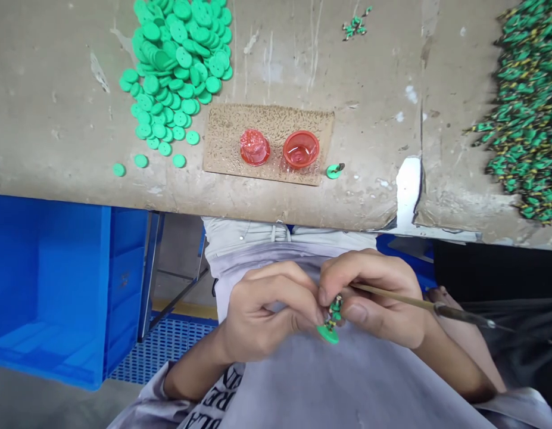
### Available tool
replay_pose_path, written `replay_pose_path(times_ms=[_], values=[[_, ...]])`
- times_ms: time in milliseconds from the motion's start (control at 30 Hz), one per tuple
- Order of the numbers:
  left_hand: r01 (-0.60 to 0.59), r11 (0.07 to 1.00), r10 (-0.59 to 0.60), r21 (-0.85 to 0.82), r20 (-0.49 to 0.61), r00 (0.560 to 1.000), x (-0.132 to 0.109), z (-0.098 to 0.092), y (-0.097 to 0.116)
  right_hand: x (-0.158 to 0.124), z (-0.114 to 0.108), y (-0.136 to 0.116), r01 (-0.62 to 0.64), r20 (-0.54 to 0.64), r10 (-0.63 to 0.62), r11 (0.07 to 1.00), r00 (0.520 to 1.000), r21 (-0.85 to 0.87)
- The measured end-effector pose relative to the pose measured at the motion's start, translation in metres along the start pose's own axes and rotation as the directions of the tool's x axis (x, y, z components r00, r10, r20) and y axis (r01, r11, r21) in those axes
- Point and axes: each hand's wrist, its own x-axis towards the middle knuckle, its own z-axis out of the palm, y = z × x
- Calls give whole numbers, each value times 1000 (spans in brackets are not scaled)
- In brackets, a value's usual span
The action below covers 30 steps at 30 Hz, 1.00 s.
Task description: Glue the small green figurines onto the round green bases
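Both hands meet above my lap, around a small toy figure (335,307) in green with dark and yellow parts. A round green disc base (328,333) sits at its lower end. My left hand (273,310) is closed, its fingertips pinching the figure near the base. My right hand (378,298) is closed too, with thumb and forefinger at the figure's upper part. A thin brush-like stick (392,294) is also tucked in the right hand and points out to the right. The fingers partly cover the figure.
On the worktable lie a heap of green discs (180,59) and a large pile of figures (532,119). A wet brown board (222,143) carries two red cups, one open (301,149), one covered or upturned (255,147). A disc with a dark piece (334,171) lies beside it. A blue crate (70,268) stands left.
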Motion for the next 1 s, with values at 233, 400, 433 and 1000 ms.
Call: replay_pose_path(times_ms=[233, 400, 433, 1000], values=[[34, 999, -34, 14, 28, 999, -2, -1, 1, 1, 0, 0, -2, 10, 2, 1000, 1000, 10], [51, 999, -51, 1, 37, 998, -2, -1, 0, -1, 2, -1, -14, -13, 15, 998, 1000, 66], [59, 998, -59, -10, 38, 998, -1, -1, 0, -2, 3, 0, -21, -24, 23, 997, 999, 79], [274, 897, -248, -347, 119, 961, 3, -4, -8, -9, -7, 7, -41, 14, 40, 995, 999, 89]])
